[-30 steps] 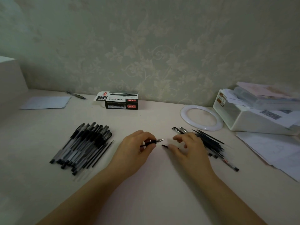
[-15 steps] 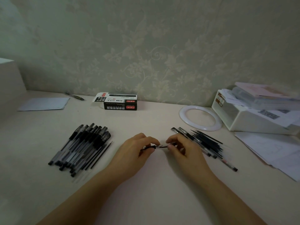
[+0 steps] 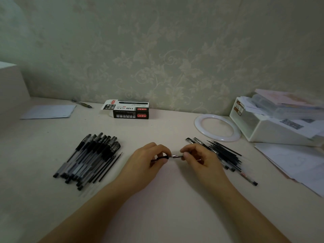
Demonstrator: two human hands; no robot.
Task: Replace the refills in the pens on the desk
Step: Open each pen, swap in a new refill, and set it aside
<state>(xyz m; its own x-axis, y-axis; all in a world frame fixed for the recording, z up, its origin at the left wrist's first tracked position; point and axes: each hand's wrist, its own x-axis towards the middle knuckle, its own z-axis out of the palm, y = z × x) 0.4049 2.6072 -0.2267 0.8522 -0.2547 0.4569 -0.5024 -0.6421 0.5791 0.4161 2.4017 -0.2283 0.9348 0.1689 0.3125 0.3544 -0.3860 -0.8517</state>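
Observation:
My left hand [image 3: 146, 164] grips a black pen [image 3: 162, 157] just above the desk's middle, its metal tip [image 3: 174, 156] pointing right. My right hand [image 3: 201, 160] pinches a small dark part [image 3: 180, 156] that meets the tip; I cannot tell what the part is. A pile of several black capped pens [image 3: 91, 158] lies to the left of my hands. To the right, partly hidden behind my right hand, is a heap of thin black refills and pens [image 3: 226, 153].
A black-and-white pen box [image 3: 129, 111] lies by the wall. A white ring [image 3: 217, 128] and a white bin with papers [image 3: 263, 132] are at the right, loose sheets [image 3: 294, 163] in front. A paper sheet [image 3: 49, 111] and single pen [image 3: 81, 103] lie far left.
My right hand lifted a small dark part from the desk and brought it left to the pen's tip. My left hand kept hold of the pen, shifting slightly.

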